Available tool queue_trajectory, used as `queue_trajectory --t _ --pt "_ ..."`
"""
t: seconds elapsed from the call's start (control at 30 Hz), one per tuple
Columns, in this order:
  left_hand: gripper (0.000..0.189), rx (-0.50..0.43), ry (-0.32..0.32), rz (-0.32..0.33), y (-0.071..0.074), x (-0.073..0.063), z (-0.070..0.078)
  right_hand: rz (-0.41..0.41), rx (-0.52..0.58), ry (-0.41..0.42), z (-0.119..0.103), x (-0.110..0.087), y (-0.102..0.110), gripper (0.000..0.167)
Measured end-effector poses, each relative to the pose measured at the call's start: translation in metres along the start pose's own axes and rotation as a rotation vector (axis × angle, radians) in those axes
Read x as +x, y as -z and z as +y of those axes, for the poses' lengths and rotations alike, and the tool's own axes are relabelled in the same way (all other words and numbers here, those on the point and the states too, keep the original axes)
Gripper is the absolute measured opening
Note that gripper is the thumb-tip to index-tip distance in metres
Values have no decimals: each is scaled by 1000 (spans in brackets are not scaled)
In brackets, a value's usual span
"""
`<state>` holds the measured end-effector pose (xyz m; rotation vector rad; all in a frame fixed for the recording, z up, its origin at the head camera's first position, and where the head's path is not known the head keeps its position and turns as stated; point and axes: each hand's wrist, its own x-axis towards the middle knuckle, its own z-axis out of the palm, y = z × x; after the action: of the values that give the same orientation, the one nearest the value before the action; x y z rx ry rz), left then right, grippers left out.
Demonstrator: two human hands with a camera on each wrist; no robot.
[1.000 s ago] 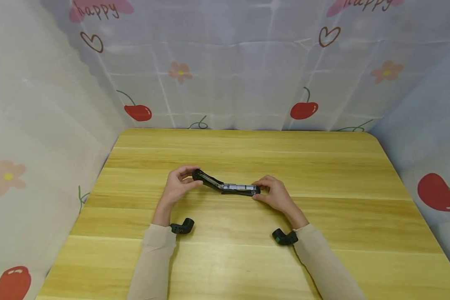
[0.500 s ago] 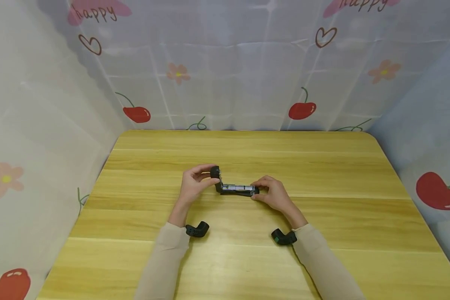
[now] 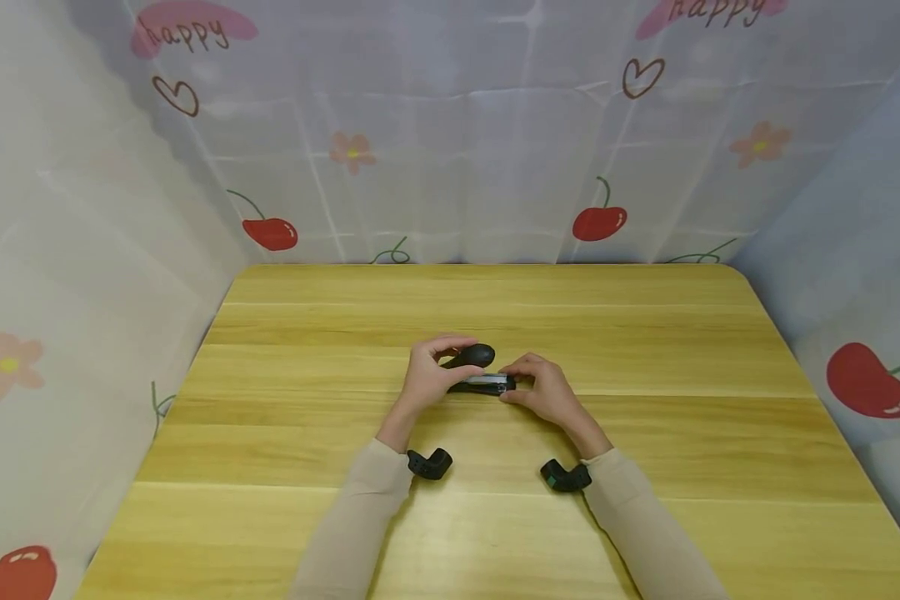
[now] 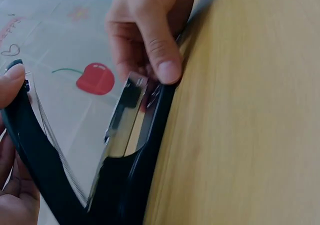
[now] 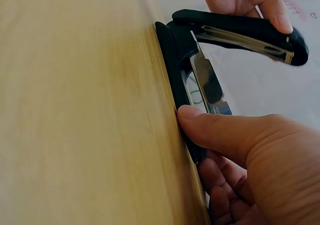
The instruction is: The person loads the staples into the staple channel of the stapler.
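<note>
A black stapler (image 3: 474,357) with a bare metal staple channel lies across the middle of the table, its top arm raised at an angle from its base. My left hand (image 3: 429,372) pinches the front end of that top arm between thumb and fingers. At the other end, my right hand (image 3: 546,390) grips the tip of the base. In the right wrist view the top arm (image 5: 245,32) shows a long spring along its underside, and the right thumb presses the base's edge. The left wrist view shows the metal channel (image 4: 120,120) standing between arm and base.
The wooden table (image 3: 495,308) reaches back to a printed curtain (image 3: 450,183) hanging behind it, with more curtain at both sides. Each wrist wears a black camera mount, the left mount (image 3: 431,464) and the right mount (image 3: 566,476).
My left hand has moved right, swinging the stapler's top arm from nearly unfolded, through upright, to leaning over the base. The right hand stays at the base's end.
</note>
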<state>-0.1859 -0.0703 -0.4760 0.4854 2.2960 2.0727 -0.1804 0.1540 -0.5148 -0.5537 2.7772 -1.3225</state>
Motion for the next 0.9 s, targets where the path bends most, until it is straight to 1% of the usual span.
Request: queue_trajectory --t 0.13,0.27,0.33,0.4,0.53,0.63,0.77,0.9 --pt "36 66 47 3 -11 2 -4 6 -4 8 -2 0 -1 31" --pt "38 119 94 -15 -20 4 -6 10 -4 18 -3 0 -1 28" --pt "39 146 106 -30 -24 5 -5 13 0 19 -2 0 -1 26" --pt "37 185 106 -42 -27 6 -5 18 -1 26 -1 0 -1 25" --pt "36 315 74 -76 -32 7 -6 17 2 29 2 0 -1 25" --pt "36 385 58 -92 -34 7 -7 10 9 27 3 0 -2 26" --pt "35 409 55 -100 -35 8 -7 10 11 24 3 1 -2 25" --pt "36 439 33 -114 -35 7 -7 8 7 16 2 1 -3 25"
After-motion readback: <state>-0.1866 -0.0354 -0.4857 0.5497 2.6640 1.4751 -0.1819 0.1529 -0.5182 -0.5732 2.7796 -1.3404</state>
